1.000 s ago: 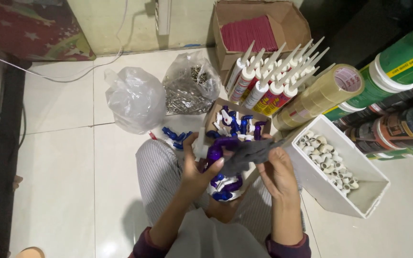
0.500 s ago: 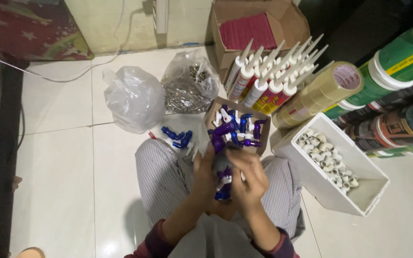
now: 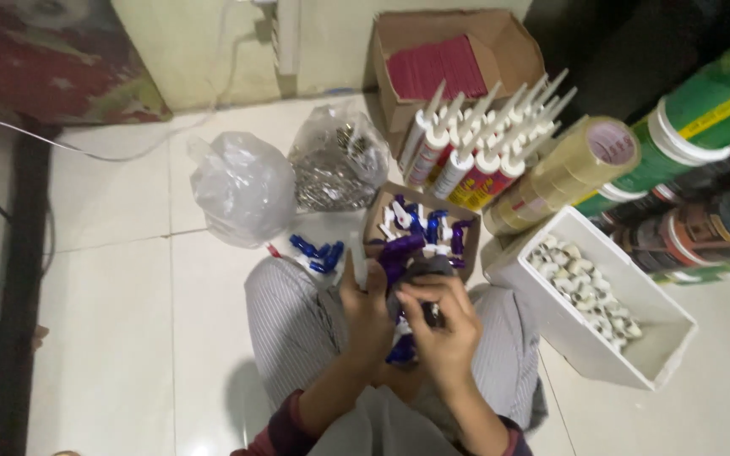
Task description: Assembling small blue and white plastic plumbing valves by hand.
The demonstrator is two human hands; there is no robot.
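Observation:
My left hand (image 3: pixel 365 311) and my right hand (image 3: pixel 443 325) are together over my lap, just in front of a small cardboard box (image 3: pixel 382 221) full of blue, purple and white plastic parts. Both hands are closed on a small dark part (image 3: pixel 420 273) with blue and white pieces under it; its exact shape is hidden by my fingers. A few loose blue parts (image 3: pixel 316 252) lie on the floor beside my left knee.
A white tray (image 3: pixel 662 355) of small white fittings stands at my right. Sealant tubes (image 3: pixel 475 152), a stack of tape rolls (image 3: pixel 569 173), green cans (image 3: pixel 703 127), an open carton (image 3: pixel 500 42) and two plastic bags (image 3: pixel 242 186) ring the white tiled floor.
My hands have come back from the small box toward my lap and closed together on the small part. My right hand moved left to meet the left one.

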